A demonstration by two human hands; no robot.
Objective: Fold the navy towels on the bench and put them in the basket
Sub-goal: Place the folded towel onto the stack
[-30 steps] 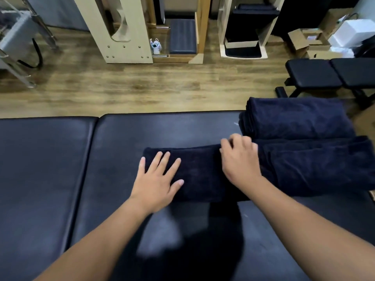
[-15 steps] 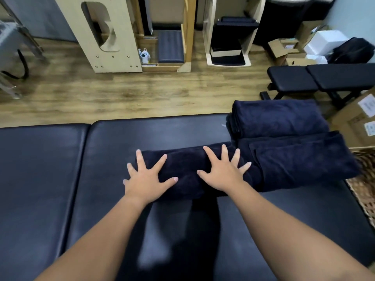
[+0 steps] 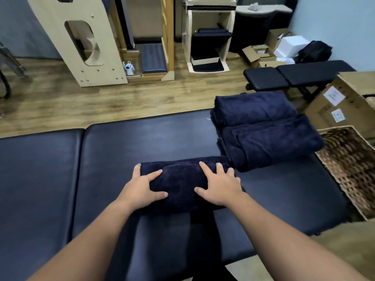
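Observation:
A folded navy towel [image 3: 180, 179] lies on the black padded bench [image 3: 142, 138] in front of me. My left hand [image 3: 142, 187] wraps its left end, thumb under the near edge and fingers over the top. My right hand [image 3: 220, 185] grips its right end the same way. Two more folded navy towels [image 3: 269, 138] lie stacked at the bench's far right, the upper one [image 3: 253, 108] further back. A woven wicker basket [image 3: 353, 169] stands on the floor right of the bench, with nothing visible inside.
Cardboard boxes [image 3: 341, 102] sit behind the basket. A small black workout bench [image 3: 294, 76] stands beyond the towels. Wooden exercise equipment [image 3: 85, 47] lines the far side of the wood floor.
My hands went from lying flat and spread on the towel to clasping its two ends. The towel now looks shorter and bundled. The view has swung right, showing the basket.

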